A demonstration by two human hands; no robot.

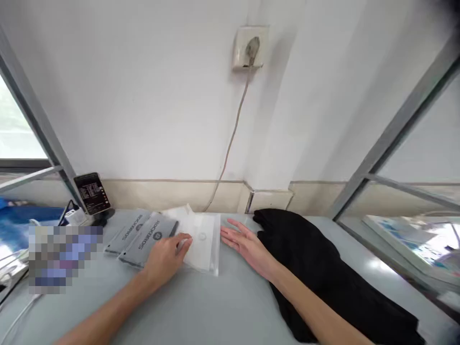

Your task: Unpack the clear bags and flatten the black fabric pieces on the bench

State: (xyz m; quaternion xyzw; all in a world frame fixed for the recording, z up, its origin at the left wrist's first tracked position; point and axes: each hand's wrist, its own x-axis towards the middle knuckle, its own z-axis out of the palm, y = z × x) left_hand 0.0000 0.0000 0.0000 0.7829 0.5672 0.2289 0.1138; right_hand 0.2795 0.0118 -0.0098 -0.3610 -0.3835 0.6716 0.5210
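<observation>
Indoor workplace, workshop or office type; which of the two, not determinable. Evidence: one grey worktop [226, 316] along a plain white wall [154, 96] with beige skirting [179, 194]; one wall socket [239, 57], plug [253, 47] and cord [235, 127] fitted; grey frames [390, 117] at both sides; one window [19, 124], far left; one phone [93, 194], propped aslant; two grey packets [151, 239], printed ROCKBROS; one clear bag [201, 249]; black cloth [316, 268], heaped.

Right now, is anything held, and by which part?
The right hand is open, holding nothing. The left hand is at the left side of the white packet; whether it pinches cannot be told.
</observation>
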